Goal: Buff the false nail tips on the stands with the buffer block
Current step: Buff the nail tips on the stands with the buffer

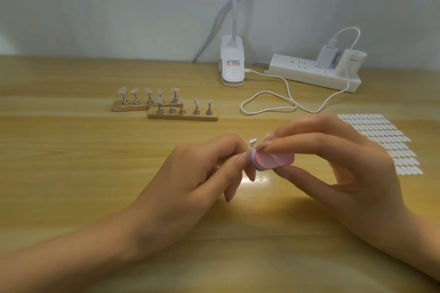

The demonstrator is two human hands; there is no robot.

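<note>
In the head view, above the middle of the surface, the right hand pinches the pink buffer block. Its end is just beside a small metal stand pinched by the left hand. More nail tips stand on two wooden bars toward the far edge.

Head-worn camera looks forward and down, close over the table.

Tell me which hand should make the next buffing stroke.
Right: the right hand pinches the buffer, while the left hand grips a stand at the buffer's end.
</note>
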